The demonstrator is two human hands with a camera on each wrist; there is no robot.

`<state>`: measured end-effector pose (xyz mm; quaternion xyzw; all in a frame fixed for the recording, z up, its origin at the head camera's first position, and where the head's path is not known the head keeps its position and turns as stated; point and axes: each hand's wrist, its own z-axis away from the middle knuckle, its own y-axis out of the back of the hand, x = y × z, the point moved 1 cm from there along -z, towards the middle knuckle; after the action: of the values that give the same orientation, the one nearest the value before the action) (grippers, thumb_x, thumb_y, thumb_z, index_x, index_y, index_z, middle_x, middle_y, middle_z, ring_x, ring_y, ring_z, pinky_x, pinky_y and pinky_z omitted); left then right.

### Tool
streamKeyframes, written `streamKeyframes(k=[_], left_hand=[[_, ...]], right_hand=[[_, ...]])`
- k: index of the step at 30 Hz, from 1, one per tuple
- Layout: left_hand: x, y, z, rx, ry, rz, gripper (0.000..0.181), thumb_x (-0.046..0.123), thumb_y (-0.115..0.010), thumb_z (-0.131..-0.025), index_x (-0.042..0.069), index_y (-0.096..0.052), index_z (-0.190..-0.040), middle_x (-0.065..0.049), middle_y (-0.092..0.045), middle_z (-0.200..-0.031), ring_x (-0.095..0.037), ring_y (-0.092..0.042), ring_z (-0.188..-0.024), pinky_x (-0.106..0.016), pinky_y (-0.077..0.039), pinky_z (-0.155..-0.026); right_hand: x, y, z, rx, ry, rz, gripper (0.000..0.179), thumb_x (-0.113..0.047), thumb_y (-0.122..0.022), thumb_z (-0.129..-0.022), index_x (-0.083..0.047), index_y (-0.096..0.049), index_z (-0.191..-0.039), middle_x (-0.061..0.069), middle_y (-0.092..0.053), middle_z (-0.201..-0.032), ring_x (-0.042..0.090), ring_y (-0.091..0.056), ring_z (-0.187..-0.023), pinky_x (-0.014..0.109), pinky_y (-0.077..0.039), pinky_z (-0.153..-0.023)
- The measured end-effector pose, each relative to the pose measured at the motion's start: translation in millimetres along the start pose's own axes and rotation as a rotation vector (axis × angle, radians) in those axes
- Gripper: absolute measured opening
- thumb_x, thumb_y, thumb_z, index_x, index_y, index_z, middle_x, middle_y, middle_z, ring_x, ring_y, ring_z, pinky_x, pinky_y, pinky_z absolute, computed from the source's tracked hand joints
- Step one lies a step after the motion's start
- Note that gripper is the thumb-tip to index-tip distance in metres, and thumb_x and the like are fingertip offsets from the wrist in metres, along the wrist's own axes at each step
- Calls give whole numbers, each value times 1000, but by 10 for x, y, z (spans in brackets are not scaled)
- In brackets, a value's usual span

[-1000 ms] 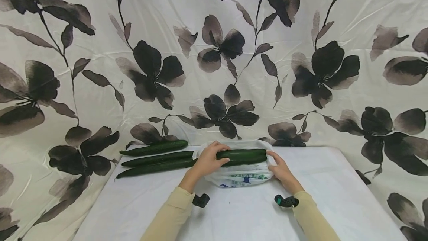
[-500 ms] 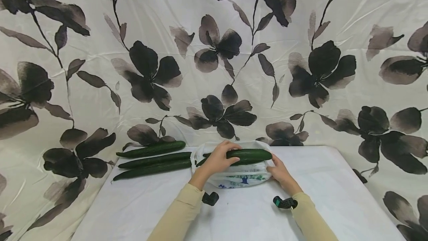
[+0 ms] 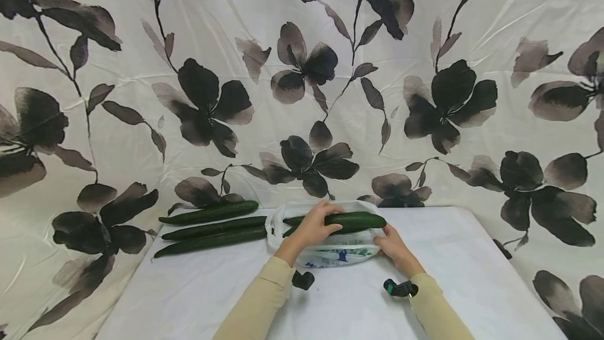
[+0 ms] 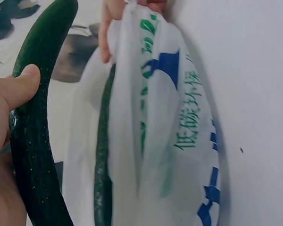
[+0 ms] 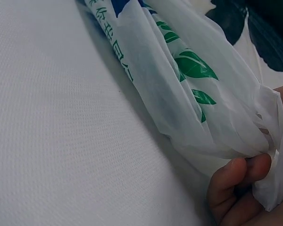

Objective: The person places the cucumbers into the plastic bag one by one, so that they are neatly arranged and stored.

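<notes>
My left hand [image 3: 313, 227] grips a dark green cucumber [image 3: 356, 219], thumb across its near side, above a thin white plastic bag [image 3: 325, 259]. In the left wrist view the held cucumber [image 4: 35, 141] is apart from the bag [image 4: 165, 117], which bears green and blue print. Another cucumber [image 4: 103, 165] shows inside the bag's opening. The bag's right end is pinched by my right hand [image 3: 395, 245], near the tip of the held cucumber. From the right wrist, its curled fingers [image 5: 226, 181] hold bunched plastic [image 5: 269, 188].
To the left of the bag lie three more cucumbers: a back one [image 3: 212, 212], a middle one [image 3: 214, 228] and a front one [image 3: 212, 243]. They rest on a white-covered table [image 3: 358, 308]. A floral cloth [image 3: 302, 93] hangs right behind the table.
My left hand has moved to the right with the cucumber, whose tip now reaches past the right hand's fingertips. My right hand keeps its hold on the bag.
</notes>
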<state>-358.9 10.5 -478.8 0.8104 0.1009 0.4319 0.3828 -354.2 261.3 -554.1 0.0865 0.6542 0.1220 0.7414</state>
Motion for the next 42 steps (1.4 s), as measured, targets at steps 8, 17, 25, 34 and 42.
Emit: streamKeyframes(k=[8, 17, 25, 34, 42], left_hand=[[-132, -86, 32, 0, 61, 0, 37, 23, -71, -90, 17, -63, -126, 1, -54, -120, -19, -54, -113, -35, -45, -95], [-215, -136, 73, -22, 125, -40, 38, 23, -72, -90, 20, -63, -126, 2, -54, -117, -17, -53, -109, -36, -45, -93], [-264, -141, 115, -27, 159, -61, 39, 24, -71, -91, 18, -63, -128, 0, -54, -118, -18, -53, -109, -37, -46, -92], [-349, -220, 165, -12, 166, -74, 37, 24, -72, -90, 17, -64, -126, -3, -55, -120, -21, -54, -108, -43, -45, -90], [-411, -298, 173, -14, 180, -104, 36, 27, -72, -90, 23, -65, -124, 1, -55, -114, -18, -53, -104, -38, -46, -87]], right_hand=[[-2, 14, -16, -28, 47, -14, 70, 3, -50, -86, -15, -32, -152, 18, -37, -144, 15, -45, -54, 27, -38, -47], [-3, 6, -1, -34, 92, 37, 70, 4, -52, -85, -12, -35, -150, 22, -18, -157, 26, -58, -73, 33, -48, -56], [3, 9, 11, -25, 143, 155, 73, 5, -54, -82, -10, -33, -150, 19, -22, -156, 40, -10, -144, 61, -11, -111], [-5, 9, 29, -27, 197, 252, 76, 7, -52, -81, -9, -29, -152, 19, -26, -155, 42, -17, -142, 60, -14, -111], [24, -5, 33, -19, 193, 266, 77, 8, -53, -79, -9, -30, -152, 19, -26, -155, 42, -17, -142, 59, -13, -111]])
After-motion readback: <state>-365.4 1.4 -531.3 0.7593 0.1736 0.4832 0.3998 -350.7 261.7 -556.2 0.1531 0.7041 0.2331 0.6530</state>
